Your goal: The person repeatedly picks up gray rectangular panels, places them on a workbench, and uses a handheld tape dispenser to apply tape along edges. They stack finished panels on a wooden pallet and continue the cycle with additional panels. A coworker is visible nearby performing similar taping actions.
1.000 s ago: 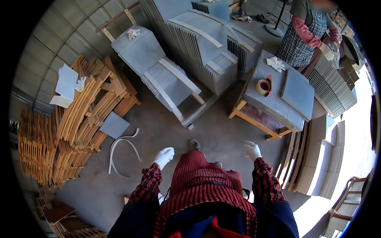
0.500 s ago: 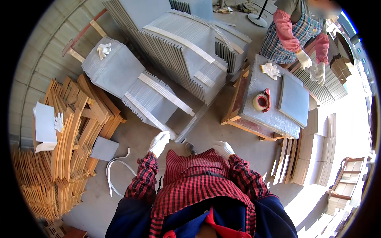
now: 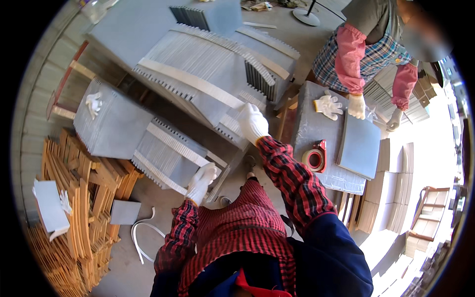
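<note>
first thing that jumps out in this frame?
The big strapped bundles of grey panels filling the upper middle, with the person's white-gloved right hand pressed on the near edge of the largest and the left hand on the corner of a smaller bundle lower left. At right, a roll of red tape sits on a grey table, where a co-worker in pink sleeves stands.

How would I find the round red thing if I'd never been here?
Find the grey table on the right, where another person stands. The red tape roll sits near its front edge, left of a flat grey slab. It is the only round, red thing there.
</note>
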Demonstrator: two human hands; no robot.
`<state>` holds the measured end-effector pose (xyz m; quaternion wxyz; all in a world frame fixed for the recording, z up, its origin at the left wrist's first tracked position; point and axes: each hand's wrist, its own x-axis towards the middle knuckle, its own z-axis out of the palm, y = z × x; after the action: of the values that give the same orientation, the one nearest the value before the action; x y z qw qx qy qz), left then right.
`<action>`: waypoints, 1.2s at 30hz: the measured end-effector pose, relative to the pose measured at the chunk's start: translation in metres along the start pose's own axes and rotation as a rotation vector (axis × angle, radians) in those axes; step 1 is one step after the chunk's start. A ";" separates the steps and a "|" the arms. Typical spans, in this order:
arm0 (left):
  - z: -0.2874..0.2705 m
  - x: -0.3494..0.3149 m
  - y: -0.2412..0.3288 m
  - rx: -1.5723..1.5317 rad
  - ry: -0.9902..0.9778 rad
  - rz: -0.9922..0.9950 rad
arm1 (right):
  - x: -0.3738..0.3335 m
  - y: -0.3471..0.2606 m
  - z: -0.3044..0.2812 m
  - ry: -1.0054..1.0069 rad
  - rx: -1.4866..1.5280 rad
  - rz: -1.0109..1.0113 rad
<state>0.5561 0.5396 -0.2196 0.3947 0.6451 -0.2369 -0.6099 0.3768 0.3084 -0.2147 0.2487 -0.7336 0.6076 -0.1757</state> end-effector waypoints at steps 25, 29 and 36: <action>0.056 0.168 0.152 -0.131 0.659 -0.009 | 0.190 -0.022 0.005 0.008 -0.166 -0.855; 0.050 0.175 0.131 -0.004 0.699 0.046 | 0.188 -0.015 0.004 -0.001 -0.150 -0.881; 0.075 0.161 0.097 -0.040 0.669 0.184 | 0.175 0.009 -0.031 0.056 -0.153 -0.942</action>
<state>0.5229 0.3405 -0.2343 0.5162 0.7774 -0.1396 -0.3311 0.3870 0.1316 -0.2028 0.0709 -0.9403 0.2267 -0.2436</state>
